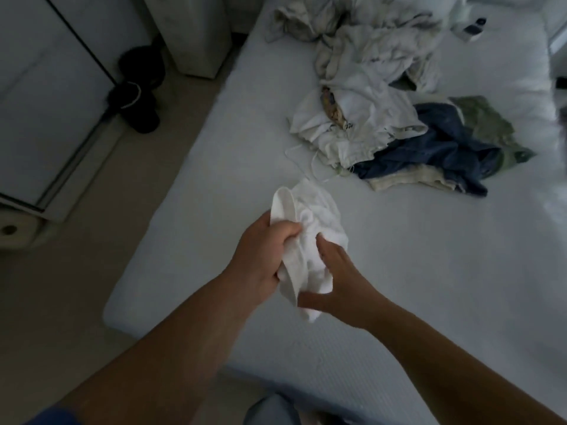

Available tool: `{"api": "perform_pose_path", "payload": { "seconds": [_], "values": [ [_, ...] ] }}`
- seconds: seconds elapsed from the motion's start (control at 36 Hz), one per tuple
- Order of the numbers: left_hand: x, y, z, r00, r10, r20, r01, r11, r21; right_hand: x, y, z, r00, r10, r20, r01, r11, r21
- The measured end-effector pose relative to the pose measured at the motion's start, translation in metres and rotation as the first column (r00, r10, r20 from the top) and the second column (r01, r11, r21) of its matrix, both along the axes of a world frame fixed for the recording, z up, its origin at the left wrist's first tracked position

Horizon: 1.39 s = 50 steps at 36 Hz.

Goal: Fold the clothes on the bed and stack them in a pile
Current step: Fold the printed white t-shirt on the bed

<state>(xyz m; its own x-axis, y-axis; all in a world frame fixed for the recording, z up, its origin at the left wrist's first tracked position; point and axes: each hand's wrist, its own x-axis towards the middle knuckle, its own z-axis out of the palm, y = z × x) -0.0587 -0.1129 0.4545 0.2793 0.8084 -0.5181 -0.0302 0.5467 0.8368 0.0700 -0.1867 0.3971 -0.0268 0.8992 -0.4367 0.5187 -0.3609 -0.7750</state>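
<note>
A small crumpled white garment (310, 219) hangs above the near corner of the white bed (399, 286). My left hand (260, 256) is closed around its left edge. My right hand (340, 283) pinches its lower right side with thumb and fingers. A loose heap of unfolded clothes (362, 118) lies further up the bed: white pieces, a dark blue garment (435, 151), a green one (487, 124) and a beige one (405, 179). More pale clothes (306, 19) lie at the far end.
The bed's left edge runs diagonally; beige floor (61, 286) lies to its left. Dark shoes (138, 102) sit on the floor near a white cabinet (36, 87). A small dark-and-white object (474, 27) lies at the bed's far right.
</note>
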Motion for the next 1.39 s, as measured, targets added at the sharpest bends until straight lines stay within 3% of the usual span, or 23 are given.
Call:
{"api": "perform_pose_path", "payload": {
  "seconds": [0.06, 0.11, 0.19, 0.28, 0.39, 0.47, 0.61, 0.69, 0.75, 0.83, 0.89, 0.92, 0.94, 0.97, 1.03, 1.08, 1.11, 1.22, 1.25, 1.33, 1.39],
  "values": [
    [-0.002, 0.005, 0.017, 0.998, 0.010, 0.058, -0.009, 1.000, -0.018, -0.010, 0.002, 0.016, 0.986, -0.162, -0.043, 0.166, 0.978, 0.126],
    [-0.005, 0.012, 0.030, 0.987, -0.004, 0.160, 0.014, 0.998, -0.064, -0.013, 0.000, 0.033, 0.938, -0.319, -0.133, 0.337, 0.931, 0.143],
    [-0.010, 0.022, 0.049, 0.951, -0.224, 0.211, 0.230, 0.973, -0.004, -0.003, 0.001, 0.062, 0.794, -0.476, -0.378, 0.542, 0.836, 0.085],
    [-0.011, 0.017, 0.056, 0.911, -0.410, -0.040, 0.412, 0.905, 0.111, 0.011, 0.009, 0.097, 0.483, -0.535, -0.693, 0.693, 0.717, -0.070],
    [0.000, -0.002, 0.056, 0.732, -0.525, -0.434, 0.663, 0.696, 0.276, 0.026, 0.016, 0.136, 0.157, -0.572, -0.805, 0.811, 0.539, -0.225],
    [0.005, -0.003, 0.055, 0.694, -0.435, -0.573, 0.693, 0.619, 0.369, 0.035, 0.006, 0.150, 0.057, -0.538, -0.841, 0.833, 0.489, -0.257],
    [0.004, 0.002, 0.036, 0.621, -0.515, -0.591, 0.755, 0.596, 0.273, 0.050, -0.030, 0.155, 0.001, -0.604, -0.797, 0.893, 0.360, -0.271],
    [0.006, 0.002, 0.031, 0.675, -0.516, -0.527, 0.713, 0.640, 0.288, 0.062, -0.054, 0.150, 0.026, -0.693, -0.721, 0.921, 0.298, -0.253],
    [0.013, 0.001, 0.037, 0.710, -0.472, -0.522, 0.686, 0.631, 0.363, 0.072, -0.069, 0.144, 0.134, -0.816, -0.562, 0.936, 0.291, -0.199],
    [0.029, -0.004, 0.056, 0.703, -0.456, -0.545, 0.707, 0.527, 0.472, 0.090, -0.091, 0.133, 0.387, -0.917, -0.093, 0.917, 0.393, -0.063],
    [0.041, -0.010, 0.071, 0.662, -0.480, -0.575, 0.749, 0.423, 0.510, 0.099, -0.106, 0.132, 0.401, -0.897, 0.185, 0.895, 0.427, 0.128],
    [0.046, -0.015, 0.077, 0.632, -0.496, -0.596, 0.774, 0.364, 0.518, 0.097, -0.113, 0.136, 0.397, -0.890, 0.225, 0.859, 0.446, 0.251],
    [0.052, -0.021, 0.083, 0.600, -0.511, -0.616, 0.796, 0.308, 0.521, 0.091, -0.118, 0.141, 0.441, -0.865, 0.238, 0.777, 0.501, 0.380],
    [0.056, -0.028, 0.088, 0.575, -0.530, -0.623, 0.810, 0.261, 0.525, 0.081, -0.121, 0.147, 0.542, -0.790, 0.286, 0.642, 0.609, 0.466],
    [0.065, -0.044, 0.097, 0.547, -0.585, -0.599, 0.813, 0.202, 0.546, 0.057, -0.118, 0.156, 0.752, -0.533, 0.388, 0.365, 0.827, 0.428],
    [0.071, -0.059, 0.103, 0.540, -0.631, -0.558, 0.800, 0.179, 0.572, 0.042, -0.109, 0.156, 0.843, -0.363, 0.396, 0.234, 0.912, 0.338],
    [0.073, -0.064, 0.104, 0.552, -0.641, -0.533, 0.788, 0.191, 0.585, 0.039, -0.107, 0.157, 0.849, -0.367, 0.380, 0.238, 0.908, 0.345],
    [0.062, -0.061, 0.090, 0.663, -0.664, -0.345, 0.715, 0.425, 0.556, 0.043, -0.116, 0.159, 0.823, -0.524, 0.218, 0.389, 0.800, 0.457],
    [0.056, -0.061, 0.081, 0.642, -0.663, -0.385, 0.746, 0.427, 0.511, 0.045, -0.121, 0.161, 0.811, -0.559, 0.175, 0.421, 0.764, 0.489],
    [0.037, -0.076, 0.041, 0.467, -0.674, -0.572, 0.883, 0.379, 0.275, 0.052, -0.135, 0.174, 0.773, -0.631, -0.060, 0.553, 0.624, 0.552],
    [0.027, -0.094, 0.013, 0.457, -0.687, -0.565, 0.881, 0.440, 0.177, 0.059, -0.144, 0.187, 0.764, -0.625, -0.162, 0.593, 0.581, 0.557]
  ]
}}
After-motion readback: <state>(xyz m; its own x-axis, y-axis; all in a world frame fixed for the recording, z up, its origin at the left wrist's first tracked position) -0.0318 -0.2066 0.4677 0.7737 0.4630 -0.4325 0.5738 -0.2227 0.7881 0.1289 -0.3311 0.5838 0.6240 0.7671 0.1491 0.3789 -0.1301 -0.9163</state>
